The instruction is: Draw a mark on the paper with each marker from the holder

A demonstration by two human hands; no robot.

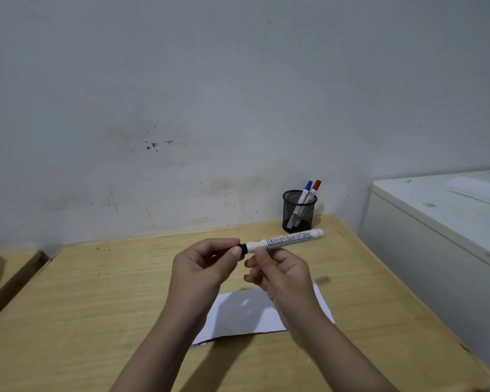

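Observation:
A white board marker is held level above the wooden table. My right hand grips its barrel from below. My left hand pinches the marker's black cap at the left end. Whether the cap is on or pulled free is hard to tell. Under my hands lies a white sheet of paper, partly hidden by my forearms. A black mesh holder stands at the back of the table by the wall, with a blue-capped marker and a red-capped marker leaning in it.
A white cabinet or appliance stands close against the table's right edge. A grey stained wall backs the table. A second wooden surface lies to the left across a narrow gap.

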